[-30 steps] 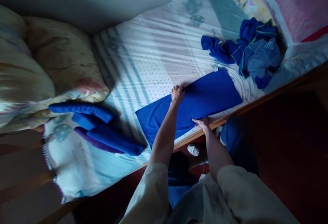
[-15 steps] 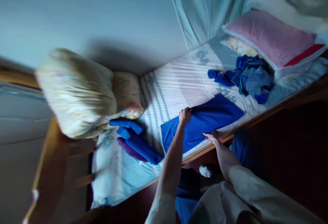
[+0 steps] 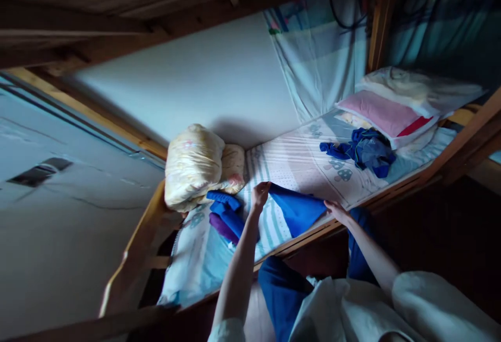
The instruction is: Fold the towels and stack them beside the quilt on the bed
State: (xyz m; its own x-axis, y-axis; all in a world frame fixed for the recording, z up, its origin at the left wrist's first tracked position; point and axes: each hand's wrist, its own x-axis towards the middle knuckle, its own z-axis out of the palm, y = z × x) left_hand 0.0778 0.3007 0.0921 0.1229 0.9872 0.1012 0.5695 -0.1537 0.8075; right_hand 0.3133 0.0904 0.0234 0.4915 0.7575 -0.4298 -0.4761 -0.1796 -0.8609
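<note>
A blue cloth garment (image 3: 299, 209) is stretched between my two hands over the near side of the bed (image 3: 293, 162). My left hand (image 3: 260, 195) is closed on its upper left corner. At its right end, by the bed's edge, my right hand (image 3: 335, 210) pinches another corner. The garment's lower part hangs to a point near the wooden bed rail; its exact kind cannot be made out. Left of my left hand lie folded blue clothes (image 3: 230, 216), with a folded purple cloth (image 3: 223, 227) beside them.
A rumpled blue garment (image 3: 364, 151) lies toward the right end, near a pink pillow (image 3: 376, 109). A bundled yellow quilt (image 3: 193, 167) sits at the left end. Overhead runs the wooden upper bunk (image 3: 117, 39); a post (image 3: 469, 128) rises at right.
The blue garment lay spread flat; now its corners are lifted and it is drawn into a smaller, triangular shape. My right hand has closed on it. The camera view has tilted up.
</note>
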